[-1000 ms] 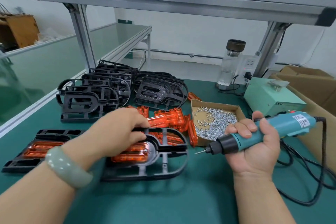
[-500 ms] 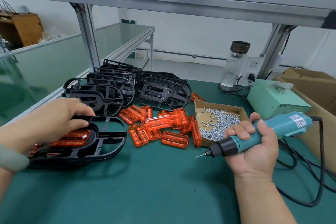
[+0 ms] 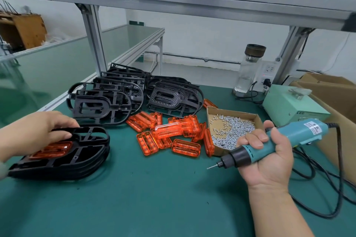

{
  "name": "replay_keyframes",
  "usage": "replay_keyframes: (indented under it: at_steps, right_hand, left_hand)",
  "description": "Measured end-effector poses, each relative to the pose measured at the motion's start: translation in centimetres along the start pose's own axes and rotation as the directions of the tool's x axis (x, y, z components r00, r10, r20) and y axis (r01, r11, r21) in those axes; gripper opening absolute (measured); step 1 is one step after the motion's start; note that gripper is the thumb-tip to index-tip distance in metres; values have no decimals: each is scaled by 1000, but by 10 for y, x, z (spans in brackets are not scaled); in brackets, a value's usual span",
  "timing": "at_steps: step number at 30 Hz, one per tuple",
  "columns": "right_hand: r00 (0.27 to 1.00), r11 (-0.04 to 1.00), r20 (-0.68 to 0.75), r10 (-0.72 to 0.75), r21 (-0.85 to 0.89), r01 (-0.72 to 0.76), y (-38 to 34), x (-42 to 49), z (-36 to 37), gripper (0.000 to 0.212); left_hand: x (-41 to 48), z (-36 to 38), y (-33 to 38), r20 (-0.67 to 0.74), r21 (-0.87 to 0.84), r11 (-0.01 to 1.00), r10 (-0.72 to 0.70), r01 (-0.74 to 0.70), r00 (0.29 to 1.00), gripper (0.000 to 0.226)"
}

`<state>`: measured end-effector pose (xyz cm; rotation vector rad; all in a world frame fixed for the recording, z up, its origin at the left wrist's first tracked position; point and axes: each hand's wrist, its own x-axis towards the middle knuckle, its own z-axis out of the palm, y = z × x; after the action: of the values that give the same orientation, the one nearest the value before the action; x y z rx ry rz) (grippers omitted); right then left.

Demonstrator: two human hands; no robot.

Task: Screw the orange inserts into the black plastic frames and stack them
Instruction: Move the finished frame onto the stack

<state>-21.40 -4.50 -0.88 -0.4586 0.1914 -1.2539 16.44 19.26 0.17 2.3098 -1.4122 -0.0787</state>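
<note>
Half-hidden orange insert (image 3: 54, 149) under left hand (image 3: 36, 132)

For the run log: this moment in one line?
left hand: rests on top frame of stack; right hand: grips screwdriver, clear of parts; spare inserts: piled beside screw box
</note>
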Motion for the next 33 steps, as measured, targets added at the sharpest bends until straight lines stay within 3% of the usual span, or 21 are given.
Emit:
replay_keyframes:
  at_steps: [8, 11, 17, 25, 30, 33]
  right_hand:
    - [1000, 1000, 4, -4, -15, 4, 1, 0, 1, 8]
    - [1000, 1000, 2, -6, -24, 6, 1, -1, 2, 10]
    - [1000, 999, 5, -2, -35, 2, 2, -1, 3, 7]
    - [1000, 998, 2, 5, -55, -5, 3, 0, 3, 9]
    - [1000, 998, 7, 14, -65, -14, 3, 2, 4, 9]
    - [1000, 998, 5, 18, -63, -17, 3, 3, 4, 10]
  left_hand:
    - [-2, 3, 15, -88, -33, 990, -137, 135, 987, 74]
    - [3, 4, 29, -130, -11, 993, -115, 115, 985, 66]
    - [37, 5, 69, -198, 130, 987, -71, 98, 978, 26]
    - [89, 21, 78, -281, 239, 949, -137, 207, 950, 36]
    - [100, 25, 65, -130, 374, 888, -237, 269, 963, 56]
    - [101, 27, 58, -92, 419, 865, -263, 277, 960, 56]
